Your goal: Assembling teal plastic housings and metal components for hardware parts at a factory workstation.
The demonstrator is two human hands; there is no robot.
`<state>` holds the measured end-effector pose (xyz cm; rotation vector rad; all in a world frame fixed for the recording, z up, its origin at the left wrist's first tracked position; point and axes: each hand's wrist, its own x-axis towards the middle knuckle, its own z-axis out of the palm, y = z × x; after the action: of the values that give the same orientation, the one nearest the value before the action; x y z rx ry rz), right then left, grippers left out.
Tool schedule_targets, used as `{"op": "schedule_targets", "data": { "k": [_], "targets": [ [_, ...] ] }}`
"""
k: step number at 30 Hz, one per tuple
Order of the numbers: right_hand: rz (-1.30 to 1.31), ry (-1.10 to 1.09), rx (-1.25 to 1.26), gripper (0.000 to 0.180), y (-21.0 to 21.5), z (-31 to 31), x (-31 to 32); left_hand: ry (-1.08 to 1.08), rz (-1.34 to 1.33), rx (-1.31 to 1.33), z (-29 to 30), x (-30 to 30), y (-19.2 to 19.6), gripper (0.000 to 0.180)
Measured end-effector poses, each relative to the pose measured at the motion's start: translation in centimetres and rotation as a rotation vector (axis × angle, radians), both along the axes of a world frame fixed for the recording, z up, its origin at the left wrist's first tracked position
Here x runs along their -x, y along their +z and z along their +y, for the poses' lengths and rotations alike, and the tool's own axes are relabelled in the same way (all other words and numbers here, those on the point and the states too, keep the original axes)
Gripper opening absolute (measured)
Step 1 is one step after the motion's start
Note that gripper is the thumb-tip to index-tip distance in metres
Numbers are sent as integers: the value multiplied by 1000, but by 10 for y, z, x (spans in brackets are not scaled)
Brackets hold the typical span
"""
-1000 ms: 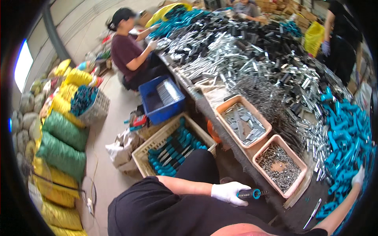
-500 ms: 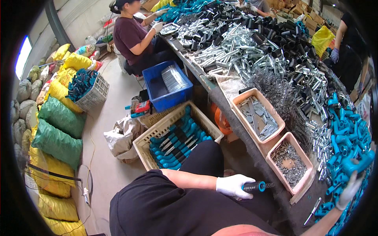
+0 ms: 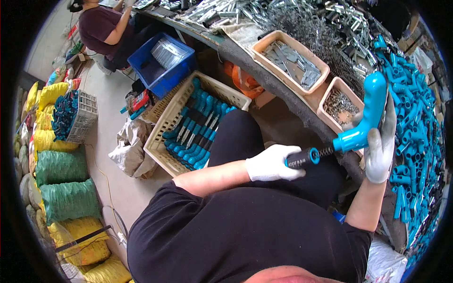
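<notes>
My left hand (image 3: pixel 273 163), in a white glove, is wrapped round a black tube (image 3: pixel 299 159) with a blue ring at its end. A dark coil spring (image 3: pixel 325 151) sticks out of that end. My gloved right hand (image 3: pixel 380 150) grips a glossy blue angled plastic handle (image 3: pixel 373 106) with a short collar. The collar's mouth is at the spring's tip; whether the spring enters it I cannot tell. Left of my knee, a cream crate (image 3: pixel 155 141) holds rows of blue-handled tools (image 3: pixel 198 127).
On the workbench edge stand a tray of flat metal pieces (image 3: pixel 322 81) and a tray of small metal parts (image 3: pixel 325 111). Blue handles (image 3: pixel 410 122) are heaped at the right. A blue bin (image 3: pixel 163 87) stands near a seated co-worker (image 3: pixel 100 28). Sacks (image 3: pixel 71 200) line the left.
My right hand has lifted a blue handle from the heap and brought it left to the spring. The left hand still holds the black tube, and the whole view has shifted.
</notes>
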<state>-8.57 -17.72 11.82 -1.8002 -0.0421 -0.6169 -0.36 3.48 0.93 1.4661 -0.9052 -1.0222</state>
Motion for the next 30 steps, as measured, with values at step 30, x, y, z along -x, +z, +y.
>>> {"op": "schedule_targets", "data": {
  "k": [30],
  "targets": [
    [815,297,1031,46,-5,-13,94,-136,-601,-35,17,30,-26,25]
  ]
}}
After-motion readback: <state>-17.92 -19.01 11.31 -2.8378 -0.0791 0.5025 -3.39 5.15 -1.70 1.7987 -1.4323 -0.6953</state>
